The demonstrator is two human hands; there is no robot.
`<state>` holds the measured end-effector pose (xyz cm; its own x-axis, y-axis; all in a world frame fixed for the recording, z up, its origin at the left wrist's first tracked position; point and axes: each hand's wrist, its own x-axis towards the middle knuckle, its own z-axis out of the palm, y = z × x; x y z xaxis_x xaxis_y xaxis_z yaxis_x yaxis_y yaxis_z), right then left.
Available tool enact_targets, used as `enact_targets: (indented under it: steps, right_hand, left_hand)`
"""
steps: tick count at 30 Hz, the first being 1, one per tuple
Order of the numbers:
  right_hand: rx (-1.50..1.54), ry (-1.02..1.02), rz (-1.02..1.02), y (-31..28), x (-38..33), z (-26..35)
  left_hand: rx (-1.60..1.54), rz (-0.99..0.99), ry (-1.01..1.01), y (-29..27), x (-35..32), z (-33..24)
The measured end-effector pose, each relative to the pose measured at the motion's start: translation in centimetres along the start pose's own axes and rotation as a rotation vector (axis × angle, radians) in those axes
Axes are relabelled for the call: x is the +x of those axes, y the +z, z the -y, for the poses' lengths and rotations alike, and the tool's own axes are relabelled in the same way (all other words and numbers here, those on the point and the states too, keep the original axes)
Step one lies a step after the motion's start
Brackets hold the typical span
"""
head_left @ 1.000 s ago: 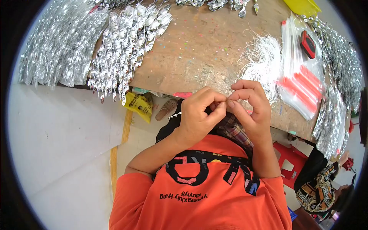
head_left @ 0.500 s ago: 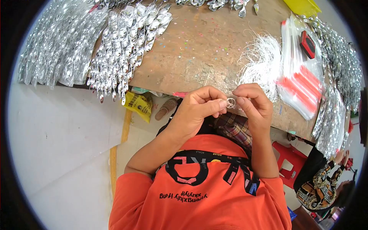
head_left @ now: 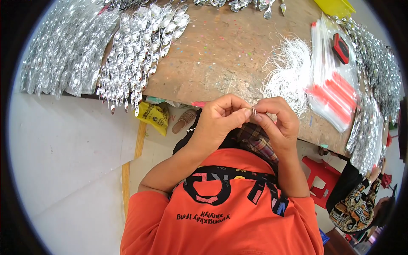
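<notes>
Thumb and forefinger of my left hand are pinched together over the near edge of the table. Touching them from the right are the fingertips of my right hand, also in a pinch. Between the two sets of fingertips shows a small pale looped ring; whether it is string or metal is too small to tell. Beyond my right hand lies a tangled bundle of white string. Clear plastic sleeves with red bands are stacked to the right of the string.
Twisted silver foil strands hang over the table's left edge, beside more in clear wrapping. A red and black box rests on the sleeves. More silver strands drape at right, near a red stool and another person.
My right hand has moved left, closing the small gap to my left fingertips. Less of the looped ring shows now. My left hand has barely moved.
</notes>
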<state>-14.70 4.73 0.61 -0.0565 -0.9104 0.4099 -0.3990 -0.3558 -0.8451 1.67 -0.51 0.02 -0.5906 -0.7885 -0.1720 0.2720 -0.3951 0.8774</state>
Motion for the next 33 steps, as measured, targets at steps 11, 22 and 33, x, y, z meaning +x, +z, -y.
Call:
enact_targets:
  steps: [11,22,33]
  right_hand:
    - [0.374,0.287,-0.170,-0.8,0.2,0.6]
    - [0.773,0.461,-0.100,0.6,0.1,-0.4]
    - [0.568,0.158,-0.283,-2.8,1.6,0.9]
  left_hand:
    - [0.148,-0.004,-0.050,0.1,-0.5,-0.8]
    - [-0.298,0.113,-0.238,-1.5,-0.1,-1.4]
    - [0.433,0.302,0.060,-2.1,-1.3,2.0]
